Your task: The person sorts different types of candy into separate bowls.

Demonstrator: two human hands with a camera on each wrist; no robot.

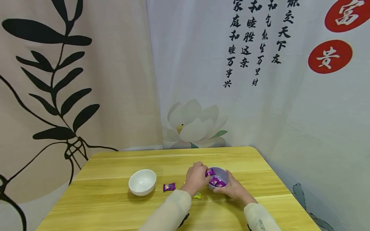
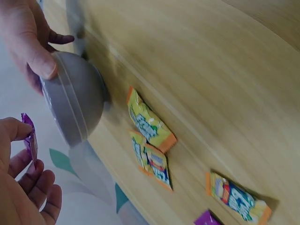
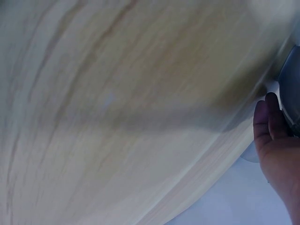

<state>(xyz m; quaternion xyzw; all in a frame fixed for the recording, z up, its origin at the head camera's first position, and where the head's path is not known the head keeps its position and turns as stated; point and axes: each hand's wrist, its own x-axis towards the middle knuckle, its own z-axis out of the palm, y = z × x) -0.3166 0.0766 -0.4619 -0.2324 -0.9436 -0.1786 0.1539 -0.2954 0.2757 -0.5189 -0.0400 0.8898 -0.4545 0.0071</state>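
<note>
My left hand (image 1: pixel 196 179) pinches a purple-wrapped candy (image 2: pixel 32 140) between thumb and fingers at the left rim of a grey-lavender bowl (image 1: pixel 223 175). Inside that bowl lie purple-wrapped candies (image 1: pixel 217 183); how many is hard to tell. My right hand (image 1: pixel 233 190) grips the bowl from its right side, the thumb on the outer wall near the rim in the left wrist view. On the table by the left hand are yellow-wrapped candies (image 2: pixel 149 123), partly hidden by that arm in the head view. One purple candy (image 1: pixel 169 187) lies left of the hand.
A white bowl (image 1: pixel 142 183) stands on the left part of the wooden table (image 1: pixel 115 211). Another yellow-and-blue candy packet (image 2: pixel 239 198) lies apart from the yellow pair in the left wrist view. Behind the table hangs a printed cloth (image 1: pixel 190 64).
</note>
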